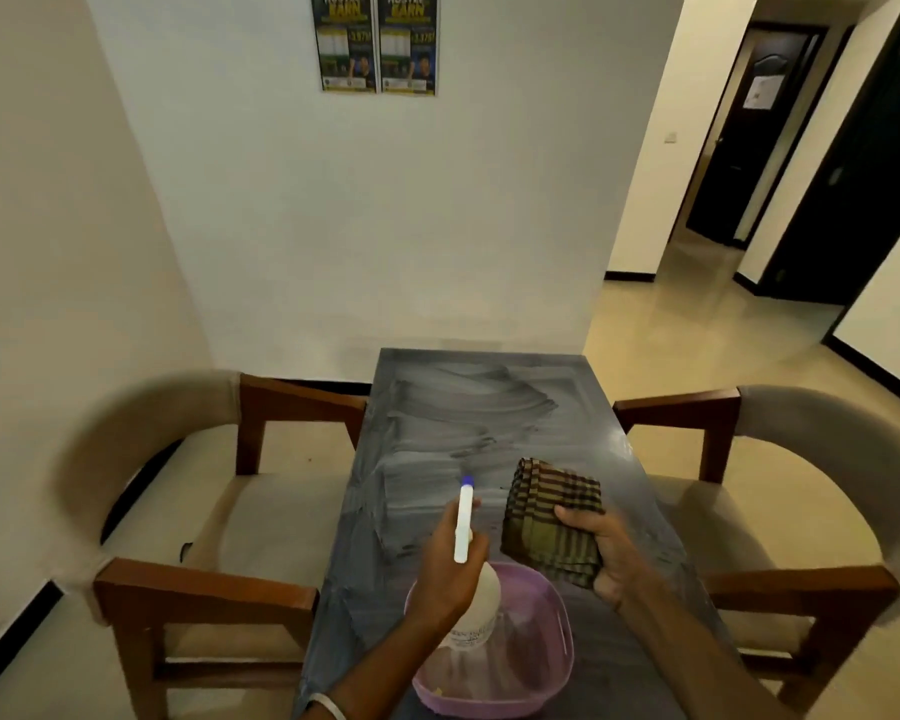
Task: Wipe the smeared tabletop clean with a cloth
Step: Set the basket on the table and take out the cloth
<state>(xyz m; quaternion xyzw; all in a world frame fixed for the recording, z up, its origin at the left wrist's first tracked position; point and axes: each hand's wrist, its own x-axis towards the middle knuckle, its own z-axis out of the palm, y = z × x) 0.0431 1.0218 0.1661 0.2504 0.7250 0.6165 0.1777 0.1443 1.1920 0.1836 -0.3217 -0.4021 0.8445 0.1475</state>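
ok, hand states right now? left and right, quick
Left hand: closed around the spray bottle, held above the pink basin.
Right hand: gripping the folded checked cloth over the tabletop.

Glossy grey tabletop (489,407), smeared dull — woven checked cloth (552,517), translucent plastic basin (552,662), polished wooden chairs (204,584).

Left hand (445,561): fingers curled round neck of white plastic spray bottle (470,574), nozzle toward 12 o'clock. Right hand (606,550): at 3 o'clock of left, grips folded green-brown checked cloth (552,517). Both forearms extended.
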